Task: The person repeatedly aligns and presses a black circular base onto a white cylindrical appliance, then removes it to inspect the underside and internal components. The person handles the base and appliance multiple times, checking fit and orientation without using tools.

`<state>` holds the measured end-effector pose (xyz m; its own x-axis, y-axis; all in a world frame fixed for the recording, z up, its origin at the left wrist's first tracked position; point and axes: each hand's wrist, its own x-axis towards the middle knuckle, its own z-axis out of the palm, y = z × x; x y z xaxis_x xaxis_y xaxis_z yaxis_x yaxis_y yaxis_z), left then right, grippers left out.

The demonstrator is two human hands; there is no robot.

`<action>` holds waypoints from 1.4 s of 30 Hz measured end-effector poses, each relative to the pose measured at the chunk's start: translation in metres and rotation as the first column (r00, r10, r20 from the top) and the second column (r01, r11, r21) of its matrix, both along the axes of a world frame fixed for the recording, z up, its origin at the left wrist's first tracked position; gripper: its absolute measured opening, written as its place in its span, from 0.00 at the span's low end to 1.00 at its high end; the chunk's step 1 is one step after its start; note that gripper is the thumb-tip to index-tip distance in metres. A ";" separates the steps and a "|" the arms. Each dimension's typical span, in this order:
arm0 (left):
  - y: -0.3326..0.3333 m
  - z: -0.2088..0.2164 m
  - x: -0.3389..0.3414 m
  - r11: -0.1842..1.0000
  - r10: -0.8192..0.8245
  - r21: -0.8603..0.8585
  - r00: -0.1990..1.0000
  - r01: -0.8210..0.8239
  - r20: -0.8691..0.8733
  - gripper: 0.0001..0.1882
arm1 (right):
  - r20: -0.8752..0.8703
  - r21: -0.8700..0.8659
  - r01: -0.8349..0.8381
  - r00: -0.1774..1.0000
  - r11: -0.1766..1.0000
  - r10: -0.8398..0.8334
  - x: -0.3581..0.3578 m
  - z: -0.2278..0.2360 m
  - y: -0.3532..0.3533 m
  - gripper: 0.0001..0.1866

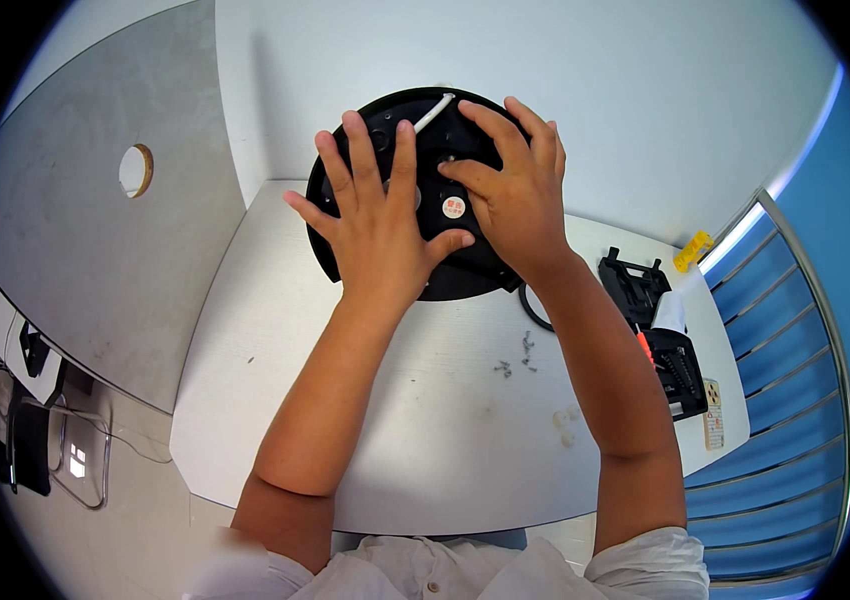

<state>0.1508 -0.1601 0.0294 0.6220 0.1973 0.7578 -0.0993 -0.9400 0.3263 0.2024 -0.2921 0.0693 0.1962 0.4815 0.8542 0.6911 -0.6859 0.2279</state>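
Note:
A round black housing (465,270) stands at the far side of the white table. It has a white strip or cord (435,113) near its top and a round white sticker (454,207) with red print. My left hand (377,225) lies against its left part, open, all fingers spread. On the right part rests my right hand (515,190), fingers bent and apart. Its thumb tip touches the housing near a small hole or screw above the sticker; the index fingertip sits close to the upper rim. Nothing shows held in either hand.
Small screws (515,360) lie loose on the table (425,430). A black ring (535,310) is partly behind my right forearm. At the right are an open black tool case (680,370), a yellow piece (693,251) and a beige remote-like strip (713,413). Metal railing (825,330) runs beyond.

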 end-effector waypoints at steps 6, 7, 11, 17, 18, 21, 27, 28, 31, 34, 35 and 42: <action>0.004 -0.001 0.000 1.000 0.016 0.011 1.000 -0.016 0.000 0.64 | -0.011 -0.026 0.039 0.999 0.999 -0.039 -0.007 -0.001 -0.002 0.10; 0.004 -0.001 0.001 1.000 0.020 0.014 1.000 -0.020 0.001 0.64 | 0.001 -0.037 0.057 0.998 0.998 -0.057 -0.006 -0.002 -0.005 0.10; 0.001 -0.002 0.001 1.000 0.022 0.022 1.000 -0.023 0.009 0.64 | 0.050 -0.013 0.067 0.997 0.998 -0.066 -0.004 -0.004 -0.006 0.11; -0.001 0.001 -0.001 1.000 -0.004 0.000 1.000 0.004 -0.018 0.62 | 0.250 0.040 0.088 0.964 0.995 -0.095 0.000 -0.016 0.000 0.11; -0.001 0.001 -0.002 1.000 0.001 -0.006 1.000 -0.001 -0.017 0.62 | 0.273 0.050 0.083 0.958 0.995 -0.093 0.000 -0.016 0.002 0.11; -0.001 0.002 -0.002 1.000 0.014 -0.018 1.000 -0.014 -0.019 0.63 | 0.278 0.079 0.087 0.955 0.993 -0.106 0.003 -0.020 0.002 0.11; -0.002 0.003 -0.002 1.000 0.014 -0.021 0.999 -0.015 -0.041 0.62 | 0.278 0.066 0.052 0.958 0.996 -0.069 -0.002 -0.027 -0.001 0.08; -0.001 0.002 -0.002 1.000 0.008 -0.021 0.999 -0.009 -0.032 0.61 | 0.279 0.064 0.067 0.957 0.996 -0.083 -0.003 -0.027 0.000 0.08; -0.001 -0.001 0.000 1.000 -0.003 -0.019 1.000 0.003 0.000 0.60 | 0.266 0.061 0.121 0.955 0.991 -0.133 -0.010 -0.028 0.002 0.09; 0.001 -0.002 0.002 1.000 -0.006 -0.008 1.000 0.006 0.012 0.60 | 0.226 0.060 0.174 0.957 0.983 -0.183 -0.017 -0.031 0.002 0.10; 0.003 -0.003 0.003 1.000 -0.006 -0.003 1.000 0.006 0.013 0.61 | 0.212 0.057 0.181 0.959 0.982 -0.189 -0.018 -0.033 0.001 0.10; 0.002 -0.001 0.002 1.000 -0.009 -0.005 1.000 0.009 -0.015 0.62 | 0.177 0.061 0.143 0.972 0.988 -0.152 -0.018 -0.036 0.000 0.14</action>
